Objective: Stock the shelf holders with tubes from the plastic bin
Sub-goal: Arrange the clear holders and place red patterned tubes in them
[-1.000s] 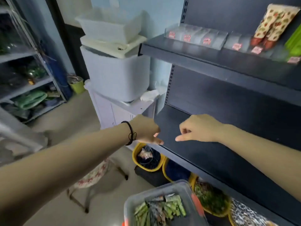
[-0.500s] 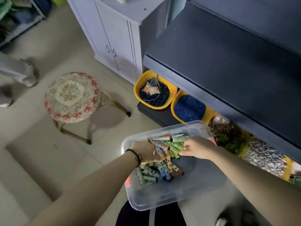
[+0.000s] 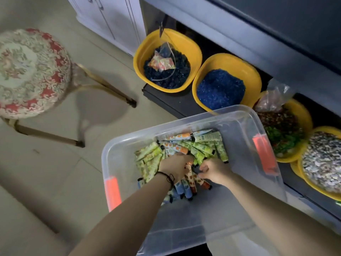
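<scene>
A clear plastic bin point(image 3: 184, 218) with orange latches sits low in front of me, beside the shelf's foot. A pile of patterned tubes point(image 3: 199, 148), green, orange and blue, fills its far half. My left hand point(image 3: 175, 167), with a black band on the wrist, is pressed palm-down into the pile, fingers curled around some tubes. My right hand point(image 3: 215, 170) is just right of it, fingers pinched on tubes at the pile's near edge. The dark shelf point(image 3: 276, 24) crosses the top right; its holders are out of view.
Several yellow bowls stand under the shelf: one with dark beads and a packet point(image 3: 166, 61), one with blue granules point(image 3: 221, 85), more at the right point(image 3: 323, 163). A round embroidered stool point(image 3: 27, 71) stands at the left. A white cabinet point(image 3: 110, 15) is behind.
My view dropped from the shelf to the bin. Both hands came down from the shelf edge into the tube pile and closed on tubes.
</scene>
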{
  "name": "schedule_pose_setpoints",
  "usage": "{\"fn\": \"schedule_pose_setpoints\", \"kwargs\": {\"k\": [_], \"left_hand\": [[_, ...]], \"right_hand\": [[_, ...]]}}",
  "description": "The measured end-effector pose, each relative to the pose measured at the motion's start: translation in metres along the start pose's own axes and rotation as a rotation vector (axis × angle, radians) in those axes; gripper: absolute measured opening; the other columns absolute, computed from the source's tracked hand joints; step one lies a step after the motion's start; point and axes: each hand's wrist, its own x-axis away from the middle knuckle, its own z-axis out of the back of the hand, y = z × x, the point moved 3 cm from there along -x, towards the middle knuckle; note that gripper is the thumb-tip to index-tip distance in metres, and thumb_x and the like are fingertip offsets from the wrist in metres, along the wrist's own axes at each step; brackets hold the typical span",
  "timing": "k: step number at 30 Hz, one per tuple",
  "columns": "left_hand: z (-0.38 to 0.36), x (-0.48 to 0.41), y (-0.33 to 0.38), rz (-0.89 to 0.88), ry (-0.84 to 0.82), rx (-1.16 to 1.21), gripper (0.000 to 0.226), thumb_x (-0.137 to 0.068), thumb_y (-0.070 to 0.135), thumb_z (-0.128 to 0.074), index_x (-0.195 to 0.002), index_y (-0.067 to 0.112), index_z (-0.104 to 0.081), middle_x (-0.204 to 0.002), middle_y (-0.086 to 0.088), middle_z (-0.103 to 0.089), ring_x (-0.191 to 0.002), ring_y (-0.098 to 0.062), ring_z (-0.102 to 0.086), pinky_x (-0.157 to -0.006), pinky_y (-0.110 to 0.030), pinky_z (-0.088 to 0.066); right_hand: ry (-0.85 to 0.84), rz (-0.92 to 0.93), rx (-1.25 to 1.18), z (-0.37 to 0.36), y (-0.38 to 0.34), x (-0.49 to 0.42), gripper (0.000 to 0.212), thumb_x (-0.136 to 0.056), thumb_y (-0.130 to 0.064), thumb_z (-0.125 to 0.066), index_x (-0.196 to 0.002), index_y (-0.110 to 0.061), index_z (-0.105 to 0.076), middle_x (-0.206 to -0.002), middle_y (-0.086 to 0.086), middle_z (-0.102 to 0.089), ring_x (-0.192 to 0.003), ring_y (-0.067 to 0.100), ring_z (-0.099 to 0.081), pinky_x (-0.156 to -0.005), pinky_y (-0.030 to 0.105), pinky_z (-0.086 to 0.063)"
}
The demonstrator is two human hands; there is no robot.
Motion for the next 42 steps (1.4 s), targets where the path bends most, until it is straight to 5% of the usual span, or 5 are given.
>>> {"fn": "schedule_pose_setpoints", "kwargs": {"k": [4,11,29,36,42], "left_hand": [[-0.006,-0.006,-0.003,-0.069,0.103,-0.061,0.033,-0.09,0.01,-0.049,-0.115,0.031,-0.054,-0.12,0.001,-0.048,-0.092,-0.027,-0.06,-0.061,-0.03,-0.043],[-0.011,-0.004,-0.005,-0.152,0.163,-0.155,0.035,-0.088,0.004,-0.056,-0.116,0.023,-0.051,-0.113,-0.001,-0.046,-0.099,-0.023,-0.053,-0.063,-0.034,-0.047],[0.055,0.038,0.006,-0.381,0.081,0.034,0.024,-0.088,-0.011,-0.041,-0.103,0.007,-0.043,-0.1,-0.004,-0.042,-0.071,-0.02,-0.047,-0.063,-0.033,-0.044],[0.141,0.113,0.019,-0.477,0.17,-0.046,0.037,-0.09,0.001,-0.039,-0.092,0.033,-0.019,-0.07,0.004,-0.039,-0.06,-0.019,-0.037,-0.056,-0.03,-0.035],[0.293,0.188,0.059,-0.602,0.34,-0.067,0.005,-0.1,0.022,-0.037,-0.102,0.023,-0.033,-0.072,0.005,-0.053,-0.06,-0.009,-0.053,-0.057,-0.026,-0.041]], "right_hand": [[-0.016,0.056,0.076,-0.021,-0.002,-0.015,0.031,-0.082,-0.024,-0.067,-0.056,-0.022,-0.05,-0.06,0.002,-0.057,-0.061,0.022,-0.052,-0.05,0.029,-0.028],[0.064,0.023,0.161,-0.035,0.0,-0.016,0.029,-0.086,-0.013,-0.054,-0.06,-0.019,-0.044,-0.06,-0.003,-0.047,-0.064,0.023,-0.052,-0.048,0.03,-0.026],[0.04,0.139,-0.17,0.037,-0.044,0.052,0.063,-0.085,-0.019,-0.064,-0.143,-0.016,-0.039,-0.117,0.006,-0.063,-0.086,0.019,-0.06,-0.076,0.03,-0.045],[0.26,0.386,-0.264,0.102,-0.095,0.136,0.01,-0.088,-0.019,-0.066,-0.097,-0.022,-0.063,-0.063,-0.003,-0.063,-0.059,0.005,-0.056,-0.056,0.023,-0.037],[0.513,0.517,-0.159,0.202,-0.169,0.244,0.029,-0.094,-0.028,-0.057,-0.067,-0.02,-0.054,-0.066,-0.001,-0.052,-0.061,0.016,-0.053,-0.057,0.038,-0.036]]}}
